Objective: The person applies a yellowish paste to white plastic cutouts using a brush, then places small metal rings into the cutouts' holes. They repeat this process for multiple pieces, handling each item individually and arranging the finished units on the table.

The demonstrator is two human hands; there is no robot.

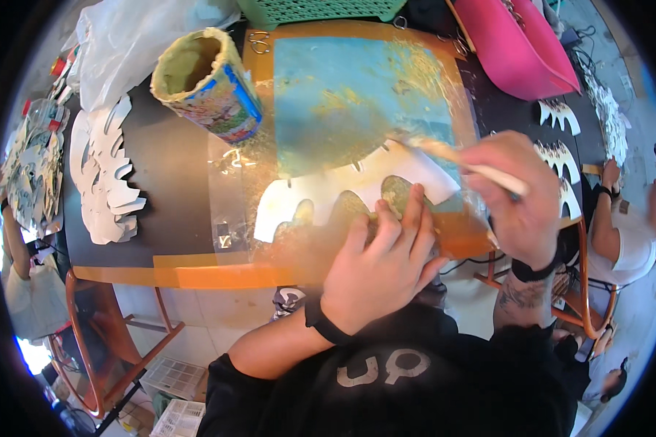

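Note:
A curved white cut-out piece (317,188) with arched notches along its near edge lies on a blue-green sheet (328,80) smeared with yellowish paste. My left hand (383,266) rests on the near side of the piece, fingers stretched and apart, fingertips by the notches. My right hand (514,189) is closed round the pale handle of a brush (481,169), blurred by motion. The brush's tip is over the far edge of the piece, near its right end. A can (215,109) caked with yellowish paste stands tilted in the picture, left of the sheet.
More white cut-outs are piled on the dark table (175,197) at left. Several pieces with dark-marked edges (557,116) lie at right. A pink bin (521,54) and a green basket (321,11) stand at the far side. Scissors (259,42) lie beside the can. Other people sit at both sides.

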